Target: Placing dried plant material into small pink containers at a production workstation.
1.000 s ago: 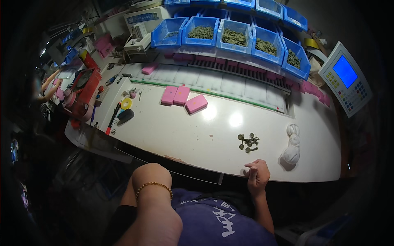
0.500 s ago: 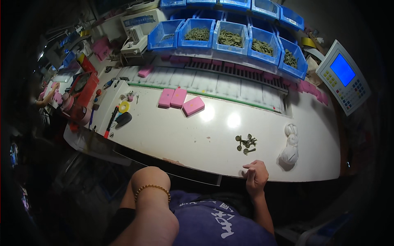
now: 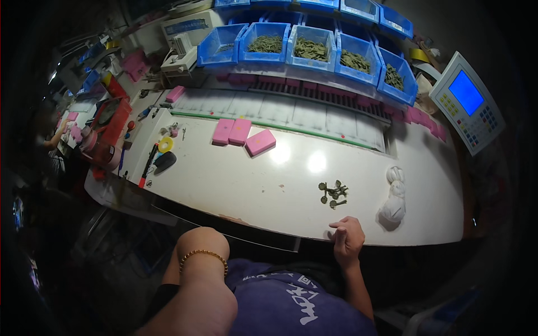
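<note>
My right hand [image 3: 348, 238] rests at the front edge of the white table [image 3: 241, 179], its fingers loosely bent and the index finger pointing left, apart from the thumb. Nothing shows between them. Just beyond it lies a small cluster of dried green stalks with round heads [image 3: 334, 193]. A knotted white cloth bundle [image 3: 394, 196] lies to the right of that hand. My left hand [image 3: 203, 239], below a gold bead bracelet [image 3: 204, 255], is bent sharply down at the wrist in front of the table; its fingers are hidden. Three pink boxes [image 3: 261, 142] sit toward the back.
Behind the table runs a white conveyor belt [image 3: 280, 119] carrying a pink box [image 3: 175, 93]. Blue bins [image 3: 269, 56], several with dried green leaves, stand above it. A control panel [image 3: 468, 103] with a blue screen is at right. Tape [image 3: 166, 144] and tools lie left; another person's arm [image 3: 58, 134] shows beyond.
The belt has moved left, taking its pink box and coloured dots along. The whole view has shifted slightly. Both my hands stay in nearly the same place.
</note>
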{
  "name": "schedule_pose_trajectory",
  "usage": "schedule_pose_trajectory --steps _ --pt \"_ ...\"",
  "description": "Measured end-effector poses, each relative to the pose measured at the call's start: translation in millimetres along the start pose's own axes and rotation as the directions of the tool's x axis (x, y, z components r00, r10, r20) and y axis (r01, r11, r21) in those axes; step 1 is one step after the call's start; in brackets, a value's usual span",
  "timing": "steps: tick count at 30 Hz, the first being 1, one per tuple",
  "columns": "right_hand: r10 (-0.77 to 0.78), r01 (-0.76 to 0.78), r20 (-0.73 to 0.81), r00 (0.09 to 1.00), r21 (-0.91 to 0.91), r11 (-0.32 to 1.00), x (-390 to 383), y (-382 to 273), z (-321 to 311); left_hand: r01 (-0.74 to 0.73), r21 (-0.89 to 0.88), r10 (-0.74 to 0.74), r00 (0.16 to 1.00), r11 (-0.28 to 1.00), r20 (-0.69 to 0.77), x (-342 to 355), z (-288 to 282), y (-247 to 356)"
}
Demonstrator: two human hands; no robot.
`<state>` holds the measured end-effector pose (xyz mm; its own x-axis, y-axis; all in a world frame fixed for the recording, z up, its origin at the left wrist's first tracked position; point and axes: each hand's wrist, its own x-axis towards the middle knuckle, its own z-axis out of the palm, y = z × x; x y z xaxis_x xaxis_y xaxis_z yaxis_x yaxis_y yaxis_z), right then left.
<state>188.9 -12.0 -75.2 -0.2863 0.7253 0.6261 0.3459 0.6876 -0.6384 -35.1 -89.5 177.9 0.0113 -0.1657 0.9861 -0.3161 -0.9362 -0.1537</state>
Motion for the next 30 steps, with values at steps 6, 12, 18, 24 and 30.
schedule_pose_trajectory --steps 6,12,18,24,30 --pt "0.002 -0.002 -0.017 1.0 -0.014 1.0 -5.9 10.1 -3.7 0.42 0.266 -0.376 0.905 0.868 -0.202 -69.4 -37.8 -12.2" --pt "-0.03 0.03 -0.007 1.0 0.001 1.0 -1.7 2.5 3.9 0.669 0.733 -0.561 0.561 -0.126 -0.609 -181.1 -121.0 -65.6" --pt "-0.049 0.048 -0.014 0.999 -0.033 0.998 -2.4 4.3 1.2 0.24 0.804 -0.807 0.113 -0.545 -0.58 -227.3 -121.1 -76.8" --pt "-0.077 0.076 -0.012 0.997 -0.07 0.995 1.1 -0.1 3.1 0.333 0.779 -0.792 0.129 -0.532 -0.596 -241.3 -123.2 -82.7" --pt "-0.085 0.088 0.035 0.996 -0.093 0.992 3.7 -1.8 2.5 0.388 0.715 -0.741 0.111 -0.581 -0.662 -243.0 -113.1 -75.8"
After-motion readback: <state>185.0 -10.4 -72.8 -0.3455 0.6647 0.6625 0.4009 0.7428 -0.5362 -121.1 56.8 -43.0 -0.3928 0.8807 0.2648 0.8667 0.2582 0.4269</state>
